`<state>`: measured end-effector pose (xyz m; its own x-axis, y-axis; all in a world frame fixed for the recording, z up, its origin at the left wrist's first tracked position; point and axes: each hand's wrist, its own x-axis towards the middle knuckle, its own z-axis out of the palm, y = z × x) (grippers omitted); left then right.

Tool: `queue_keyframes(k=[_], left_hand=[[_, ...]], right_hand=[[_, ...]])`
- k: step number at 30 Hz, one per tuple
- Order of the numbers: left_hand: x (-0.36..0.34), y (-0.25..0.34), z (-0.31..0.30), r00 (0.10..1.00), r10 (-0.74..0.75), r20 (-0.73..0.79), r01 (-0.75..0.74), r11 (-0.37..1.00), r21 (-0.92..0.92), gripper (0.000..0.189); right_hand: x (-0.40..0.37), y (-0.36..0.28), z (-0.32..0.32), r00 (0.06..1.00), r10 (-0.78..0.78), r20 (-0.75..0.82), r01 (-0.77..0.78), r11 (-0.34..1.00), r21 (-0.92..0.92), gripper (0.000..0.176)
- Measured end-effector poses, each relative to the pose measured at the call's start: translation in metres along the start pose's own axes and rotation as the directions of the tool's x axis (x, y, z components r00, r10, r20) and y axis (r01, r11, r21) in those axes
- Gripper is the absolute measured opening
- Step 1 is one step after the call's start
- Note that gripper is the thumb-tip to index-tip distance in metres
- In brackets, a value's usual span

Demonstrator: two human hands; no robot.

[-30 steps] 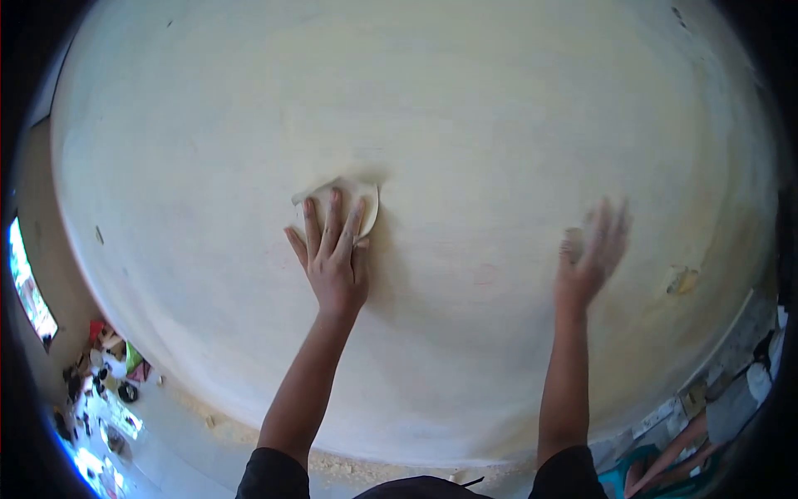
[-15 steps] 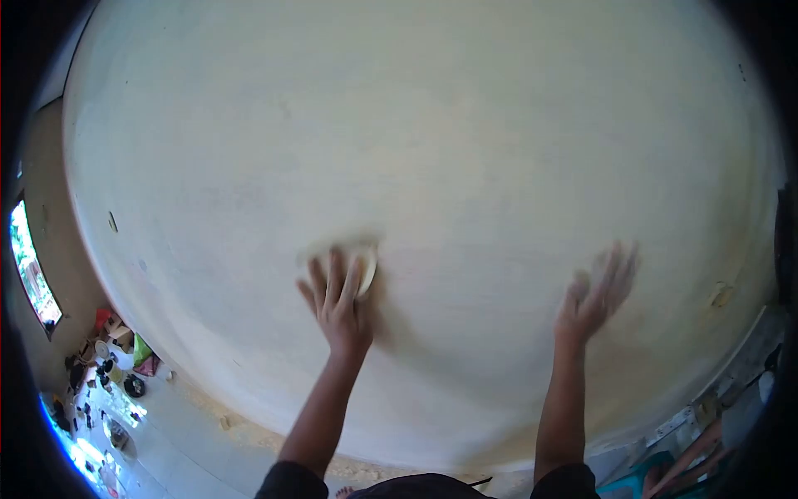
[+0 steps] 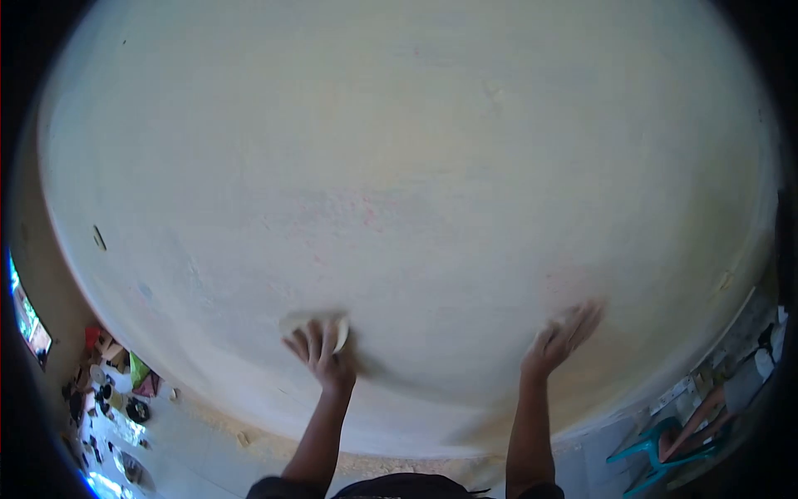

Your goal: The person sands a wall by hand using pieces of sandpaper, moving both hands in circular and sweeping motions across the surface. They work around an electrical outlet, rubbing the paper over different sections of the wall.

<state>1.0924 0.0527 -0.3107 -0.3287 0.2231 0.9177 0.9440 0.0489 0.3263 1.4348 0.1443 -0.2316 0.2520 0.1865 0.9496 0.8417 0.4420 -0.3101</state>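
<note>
1. Wall (image 3: 416, 150): a broad cream, matt surface that fills most of the view, with faint reddish streaks near its middle and a small dark mark at its left edge.
2. Floor (image 3: 199, 432): a pale strip below the wall, with crumbs of debris along the foot of the wall.
3. Clutter (image 3: 112, 387): a heap of small coloured items on the floor at lower left, too small to tell apart.
4. Chair (image 3: 661, 453): teal plastic, at lower right, well apart from both hands; a limb of another person rests on it.
5. Left hand (image 3: 322, 353): raised against the lower part of the wall, fingers (image 3: 312, 337) spread and laid flat. Its grip is open and closes round nothing; it presses the pad to the wall.
6. Right hand (image 3: 555, 337): also against the wall, level with the left hand and well apart from it. It is blurred, so the state of its grip cannot be told.
7. Pad (image 3: 301, 320): a pale, thin sheet lying flat on the wall under the left fingertips, its upper edge showing above them.
</note>
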Motion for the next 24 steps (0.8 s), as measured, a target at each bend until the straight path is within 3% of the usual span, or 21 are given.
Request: queue_keyframes(k=[2,5,6,8,11,14,16,20,23,24], left_hand=[[-0.011,-0.033,-0.006,0.998,-0.013,-0.058,0.009,0.998,-0.060,0.041],[0.032,-0.020,-0.016,0.989,-0.049,-0.140,0.026,0.986,-0.163,0.040],[0.055,-0.015,-0.024,0.986,-0.058,-0.157,0.027,0.981,-0.191,0.040],[0.081,-0.033,-0.034,0.994,-0.016,-0.109,0.008,0.998,-0.068,0.046],[0.058,-0.087,-0.031,0.991,-0.064,-0.120,0.062,0.998,-0.020,0.050],[0.025,-0.108,-0.027,0.966,-0.206,-0.159,0.186,0.974,-0.131,0.044],[0.033,-0.087,-0.027,0.947,-0.275,-0.168,0.249,0.956,-0.157,0.045],[0.115,-0.059,-0.056,0.987,-0.141,-0.074,0.135,0.987,-0.082,0.047],[0.086,-0.083,-0.047,0.990,-0.105,-0.089,0.102,0.994,-0.044,0.047],[0.060,-0.095,-0.038,0.991,-0.097,-0.095,0.094,0.995,-0.036,0.047]], right_hand=[[-0.055,-0.014,0.014,0.985,0.151,-0.078,-0.154,0.988,-0.030,0.076],[-0.057,-0.090,0.013,0.969,-0.192,0.156,0.204,0.977,-0.064,0.075],[-0.042,-0.102,0.012,0.968,-0.195,0.159,0.208,0.976,-0.067,0.075],[-0.003,-0.118,0.020,0.968,-0.199,0.152,0.212,0.974,-0.079,0.075],[0.020,-0.094,0.014,0.988,-0.137,0.071,0.138,0.990,-0.014,0.080],[-0.045,-0.075,0.023,0.993,0.112,-0.027,-0.113,0.993,-0.032,0.078],[-0.091,-0.108,0.030,0.999,0.045,-0.010,-0.045,0.996,-0.072,0.076],[-0.037,-0.156,0.026,0.970,-0.181,0.162,0.201,0.972,-0.119,0.075],[-0.007,-0.129,0.025,0.973,-0.174,0.149,0.181,0.983,-0.037,0.074],[-0.019,-0.124,0.027,0.990,-0.088,0.114,0.093,0.995,-0.043,0.075]])
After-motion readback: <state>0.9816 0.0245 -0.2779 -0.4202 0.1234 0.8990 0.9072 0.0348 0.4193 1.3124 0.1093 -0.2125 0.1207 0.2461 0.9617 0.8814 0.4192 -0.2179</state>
